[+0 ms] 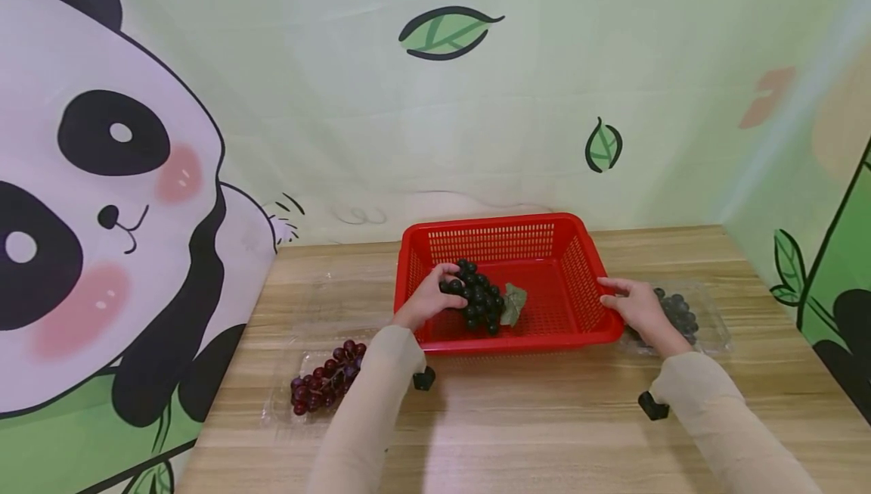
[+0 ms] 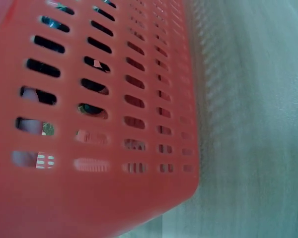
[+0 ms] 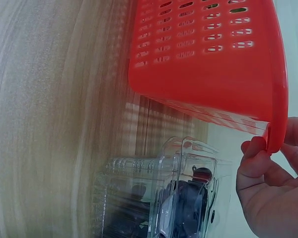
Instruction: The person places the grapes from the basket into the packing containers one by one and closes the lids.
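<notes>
A red plastic basket point(image 1: 517, 343) with slotted walls stands on the table. Inside its left part is a bunch of black grapes point(image 1: 485, 299) with a green leaf point(image 1: 514, 303). My left hand point(image 1: 429, 299) reaches over the basket's near left rim and holds the bunch, fingers and thumb around its left end. In the left wrist view the basket wall point(image 2: 109, 193) hides most of that hand. At the right end of the basket, my right hand point(image 1: 640, 306) grips the rim; the right wrist view shows its thumb and fingers point(image 3: 256, 156) pinching the corner.
A clear plastic box point(image 1: 275, 407) holding red grapes point(image 1: 325, 382) lies open at the left. Partly behind the right hand stands another clear box point(image 1: 716, 327) with dark grapes point(image 1: 677, 314). A panda-printed cloth point(image 1: 327, 100) hangs behind the table point(image 1: 531, 433).
</notes>
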The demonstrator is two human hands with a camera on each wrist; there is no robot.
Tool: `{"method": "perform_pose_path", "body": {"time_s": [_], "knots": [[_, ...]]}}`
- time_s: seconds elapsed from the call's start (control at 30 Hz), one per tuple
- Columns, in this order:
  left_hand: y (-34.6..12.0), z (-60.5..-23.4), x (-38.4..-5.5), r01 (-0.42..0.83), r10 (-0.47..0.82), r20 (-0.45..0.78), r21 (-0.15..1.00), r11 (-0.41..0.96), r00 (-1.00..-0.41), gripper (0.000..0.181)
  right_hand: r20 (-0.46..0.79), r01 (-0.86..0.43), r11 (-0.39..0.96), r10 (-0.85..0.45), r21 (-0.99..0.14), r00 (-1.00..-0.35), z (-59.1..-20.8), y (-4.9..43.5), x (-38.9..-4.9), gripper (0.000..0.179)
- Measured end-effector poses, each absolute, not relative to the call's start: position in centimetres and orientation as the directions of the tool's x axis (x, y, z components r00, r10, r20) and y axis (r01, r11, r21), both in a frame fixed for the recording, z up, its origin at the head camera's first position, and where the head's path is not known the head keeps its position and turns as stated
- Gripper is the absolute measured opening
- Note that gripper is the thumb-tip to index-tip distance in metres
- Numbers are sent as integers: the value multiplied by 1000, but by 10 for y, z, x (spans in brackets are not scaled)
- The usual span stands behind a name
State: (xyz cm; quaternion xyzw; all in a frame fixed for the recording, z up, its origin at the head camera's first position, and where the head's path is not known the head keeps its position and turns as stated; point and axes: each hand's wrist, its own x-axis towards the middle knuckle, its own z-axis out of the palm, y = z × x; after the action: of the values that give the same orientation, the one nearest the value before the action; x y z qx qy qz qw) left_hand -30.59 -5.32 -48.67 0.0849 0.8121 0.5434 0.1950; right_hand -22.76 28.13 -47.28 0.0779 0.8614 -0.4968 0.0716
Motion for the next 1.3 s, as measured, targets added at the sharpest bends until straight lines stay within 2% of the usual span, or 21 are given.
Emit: {"method": "perform_pose_path", "body": {"time_s": [0.57, 0.97, 1.13, 1.3], "knots": [[-53, -465, -308, -55, 367, -206, 923, 381, -907, 54, -207, 211, 488, 63, -847, -976, -472, 280, -227, 45], [-55, -418, -292, -8, 443, -184, 929, 370, -877, 53, -203, 205, 480, 58, -853, -977, -471, 280, -226, 45], [-57, -411, -291, 11, 464, -189, 919, 395, -865, 47, -201, 201, 481, 53, -854, -978, -472, 280, -226, 45], [-60, -420, -299, 24, 467, -182, 915, 402, -865, 36, -198, 198, 489, 53, -850, -979, -472, 280, -226, 45]]}}
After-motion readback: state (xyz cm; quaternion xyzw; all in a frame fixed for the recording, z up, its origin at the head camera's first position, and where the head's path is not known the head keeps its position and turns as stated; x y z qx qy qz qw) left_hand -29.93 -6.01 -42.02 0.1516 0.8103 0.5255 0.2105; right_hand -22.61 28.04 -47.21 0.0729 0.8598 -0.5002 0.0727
